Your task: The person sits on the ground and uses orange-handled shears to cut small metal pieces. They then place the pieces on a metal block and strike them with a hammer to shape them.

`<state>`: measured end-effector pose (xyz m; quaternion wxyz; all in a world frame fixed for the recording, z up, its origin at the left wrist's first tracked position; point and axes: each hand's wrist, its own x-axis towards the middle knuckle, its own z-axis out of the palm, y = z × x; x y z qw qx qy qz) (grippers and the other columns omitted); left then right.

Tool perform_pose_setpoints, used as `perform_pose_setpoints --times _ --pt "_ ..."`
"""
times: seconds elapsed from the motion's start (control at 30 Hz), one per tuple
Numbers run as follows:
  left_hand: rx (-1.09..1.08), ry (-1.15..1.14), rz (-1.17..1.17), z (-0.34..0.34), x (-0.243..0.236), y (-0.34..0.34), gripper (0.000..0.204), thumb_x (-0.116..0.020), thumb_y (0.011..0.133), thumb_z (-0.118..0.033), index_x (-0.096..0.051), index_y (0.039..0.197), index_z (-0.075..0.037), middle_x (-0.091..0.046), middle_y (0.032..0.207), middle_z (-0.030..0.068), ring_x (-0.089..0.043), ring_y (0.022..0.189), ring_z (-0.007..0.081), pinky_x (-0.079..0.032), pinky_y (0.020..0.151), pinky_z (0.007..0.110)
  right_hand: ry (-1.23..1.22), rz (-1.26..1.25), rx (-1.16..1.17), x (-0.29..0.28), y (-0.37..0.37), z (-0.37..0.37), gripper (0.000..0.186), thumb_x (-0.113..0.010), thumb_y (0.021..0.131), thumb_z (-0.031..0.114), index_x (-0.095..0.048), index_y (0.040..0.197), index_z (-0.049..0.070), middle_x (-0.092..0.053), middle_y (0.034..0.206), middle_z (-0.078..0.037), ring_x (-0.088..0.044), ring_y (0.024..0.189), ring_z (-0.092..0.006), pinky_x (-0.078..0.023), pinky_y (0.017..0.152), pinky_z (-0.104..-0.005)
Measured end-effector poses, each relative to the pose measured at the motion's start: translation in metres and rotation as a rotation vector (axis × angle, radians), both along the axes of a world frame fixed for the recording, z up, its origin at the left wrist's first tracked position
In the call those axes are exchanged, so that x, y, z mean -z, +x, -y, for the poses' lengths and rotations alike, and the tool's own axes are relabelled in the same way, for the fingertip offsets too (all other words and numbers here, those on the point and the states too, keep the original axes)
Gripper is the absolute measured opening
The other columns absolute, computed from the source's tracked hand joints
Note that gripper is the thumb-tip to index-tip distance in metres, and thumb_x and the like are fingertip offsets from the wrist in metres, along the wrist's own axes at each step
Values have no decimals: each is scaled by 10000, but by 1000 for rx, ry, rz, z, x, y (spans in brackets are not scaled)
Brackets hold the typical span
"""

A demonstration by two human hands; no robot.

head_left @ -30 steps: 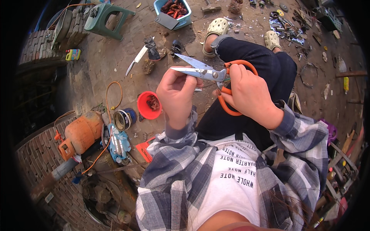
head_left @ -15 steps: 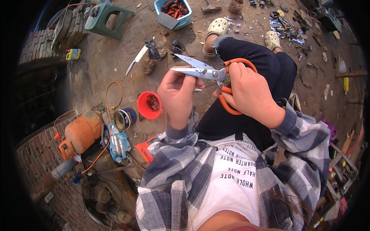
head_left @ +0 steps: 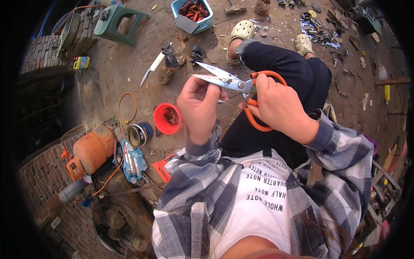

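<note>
A large pair of scissors with orange handles is held over my legs, its metal blades parted and pointing left. My right hand is closed round the handles. Fingers of my left hand are pinched together just beneath the lower blade, close to its tip. What they hold is hidden, though a small pale end shows beside the fingers. Dark smudges mark the blades near the pivot screw.
On the ground lie a white-bladed knife, a red bucket with reddish scraps, a blue tub of dark red pieces, a green stool and an open can. An orange gas cylinder stands left; metal parts lie upper right.
The scissor blades have come slightly closer together, and their tips have shifted a little. Both hands stay in nearly the same place.
</note>
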<state>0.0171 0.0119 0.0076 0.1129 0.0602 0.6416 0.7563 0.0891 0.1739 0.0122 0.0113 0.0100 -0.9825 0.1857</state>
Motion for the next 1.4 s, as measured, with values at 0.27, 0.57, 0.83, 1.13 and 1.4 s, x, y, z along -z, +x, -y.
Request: perform_pose_setpoints --times 0.27,0.57,0.83,1.13,1.4 --pt "-7 31 -3 2 -3 -1 46 -534 863 36 -570 892 41 -630 756 70 -604 629 104 -505 574 230 18 -160 -43 5 -6 -6 554 -730 714 418 -508 990 -8 -545 782 -89 -594 633 -204 -483 519 -278" --pt "-24 87 -7 2 -2 -1 51 -536 861 44 -573 895 39 -631 784 74 -612 647 107 -526 593 240 -18 -109 -38 -4 -8 -3 552 -722 720 396 -516 1012 -24 -540 827 -96 -597 696 -210 -489 565 -285" --pt "-9 43 -25 4 0 -1 62 -526 863 52 -568 905 39 -628 780 68 -610 650 105 -521 594 238 -76 -15 -17 -8 -7 -1 546 -752 705 328 -481 996 -45 -545 844 -126 -601 774 -276 -487 627 -335" --pt "17 -5 -66 5 1 0 56 -532 865 43 -567 908 36 -622 788 64 -599 647 97 -511 582 233 -6 -21 -60 -4 -5 -3 582 -714 724 425 -516 1018 -36 -572 819 -109 -615 671 -211 -490 535 -283" --pt "-5 6 -24 4 2 1 53 -539 856 40 -567 901 46 -620 775 70 -595 630 104 -510 569 236 -11 -54 -51 0 -3 -2 590 -716 728 424 -515 1030 -42 -566 813 -100 -612 699 -208 -493 543 -281"
